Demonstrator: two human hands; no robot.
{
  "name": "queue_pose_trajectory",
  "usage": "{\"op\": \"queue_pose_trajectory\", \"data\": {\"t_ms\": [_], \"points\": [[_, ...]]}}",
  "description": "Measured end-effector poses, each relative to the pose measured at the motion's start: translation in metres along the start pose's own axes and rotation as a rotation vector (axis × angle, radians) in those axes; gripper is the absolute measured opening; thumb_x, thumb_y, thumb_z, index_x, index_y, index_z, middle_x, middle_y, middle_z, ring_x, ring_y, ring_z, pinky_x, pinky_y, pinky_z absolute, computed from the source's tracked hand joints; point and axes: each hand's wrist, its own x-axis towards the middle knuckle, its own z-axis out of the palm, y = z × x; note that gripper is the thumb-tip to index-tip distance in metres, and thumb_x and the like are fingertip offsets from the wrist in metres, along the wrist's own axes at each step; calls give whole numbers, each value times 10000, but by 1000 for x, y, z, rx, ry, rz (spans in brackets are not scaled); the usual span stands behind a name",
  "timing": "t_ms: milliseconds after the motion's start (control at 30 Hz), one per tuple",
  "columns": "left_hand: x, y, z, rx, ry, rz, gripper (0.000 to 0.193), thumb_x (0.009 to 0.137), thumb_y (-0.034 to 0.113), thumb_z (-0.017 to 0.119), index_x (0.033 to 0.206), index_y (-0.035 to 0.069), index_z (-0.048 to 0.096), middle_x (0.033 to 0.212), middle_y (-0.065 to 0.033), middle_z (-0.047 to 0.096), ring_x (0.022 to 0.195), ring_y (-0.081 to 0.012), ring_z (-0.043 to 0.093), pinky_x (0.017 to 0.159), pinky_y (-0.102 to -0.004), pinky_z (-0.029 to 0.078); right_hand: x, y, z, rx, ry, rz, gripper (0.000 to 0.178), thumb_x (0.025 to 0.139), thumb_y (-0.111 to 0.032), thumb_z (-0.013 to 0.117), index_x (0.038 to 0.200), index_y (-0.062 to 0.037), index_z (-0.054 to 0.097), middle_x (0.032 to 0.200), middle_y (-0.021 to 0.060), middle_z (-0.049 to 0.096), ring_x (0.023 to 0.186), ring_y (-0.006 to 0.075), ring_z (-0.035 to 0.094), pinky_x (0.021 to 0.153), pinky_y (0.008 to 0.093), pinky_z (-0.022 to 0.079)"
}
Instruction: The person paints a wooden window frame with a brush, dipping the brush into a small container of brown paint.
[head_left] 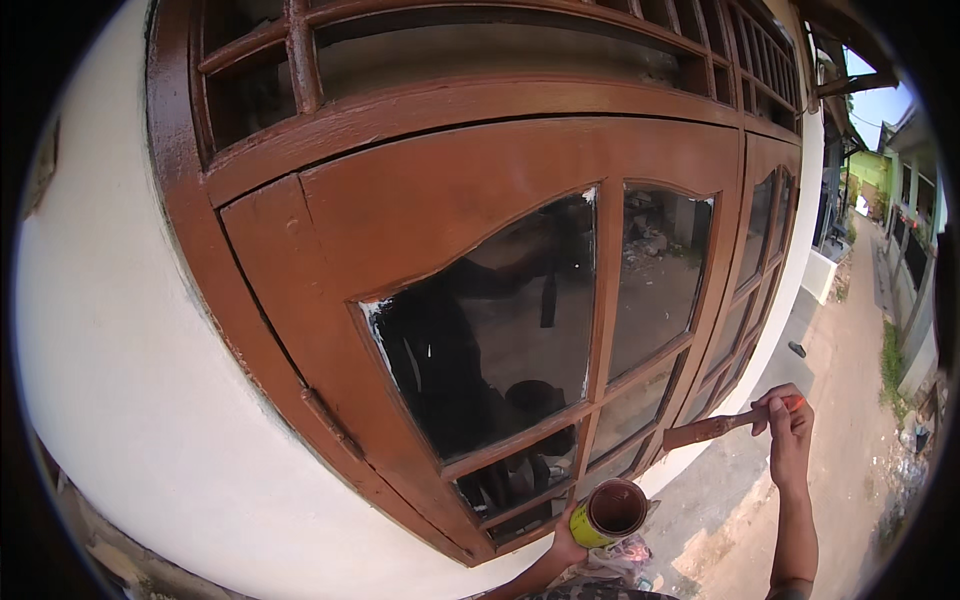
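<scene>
The paintbrush (712,428) is poking from the gripping right hand (787,420), the left hand (567,541) is holding a paint can (590,525), and the wooden window (440,200) ahead is probably needing thin strokes.

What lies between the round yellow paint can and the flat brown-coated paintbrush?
No object: in the head view, open air separates the round yellow paint can from the flat brown-coated paintbrush, with brown wooden window frame and white wall showing behind.
</scene>
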Motion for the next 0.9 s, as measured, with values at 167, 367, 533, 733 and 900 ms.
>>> {"op": "queue_pose_trajectory", "data": {"t_ms": [167, 367, 533, 733, 900], "points": [[9, 6, -35, -91, -67, 23, 586, 1021, 527, 352, 1395, 120, 546, 1418, -120, 568, 1324, -330, 515, 1142, -516, 361, 78, -64, 32, 327, 167, -371, 305, 1052, -319, 512, 1057, -27, 600, 746, 34, 596, 708, 91, 533, 782, 253, 463], [-15, 8, -43, -74, -28, 77, 576, 1015, 531, 378, 1353, 113, 586, 1372, -108, 608, 1282, -323, 556, 1136, -496, 372, 118, -166, 135, 457, 181, -979, 293, 1051, -254, 539, 1170, 6, 603, 893, 84, 689, 814, 115, 670, 833, 236, 506], [-25, 9, -52, -80, -12, 79, 575, 1011, 534, 386, 1341, 113, 597, 1364, -113, 614, 1280, -329, 558, 1132, -502, 377, 134, -209, 225, 661, 141, -1217, 177, 972, -61, 647, 1128, 15, 619, 881, 78, 698, 824, 128, 702, 747, 226, 537], [15, 7, -105, -194, -224, 40, 574, 1007, 536, 394, 1338, 114, 600, 1360, -119, 617, 1286, -336, 553, 1132, -510, 375, 157, -224, 273, 611, 222, -1326, 160, 915, -49, 721, 1059, -7, 666, 893, 63, 712, 810, 106, 688, 745, 224, 536], [27, 8, -119, -190, -169, 44, 570, 1001, 537, 411, 1328, 114, 608, 1357, -120, 620, 1281, -339, 555, 1132, -512, 372, 166, -226, 281, 456, 386, -1416, 168, 862, -75, 778, 1000, -17, 700, 865, 45, 733, 767, 127, 685, 886, 330, 529]]}}
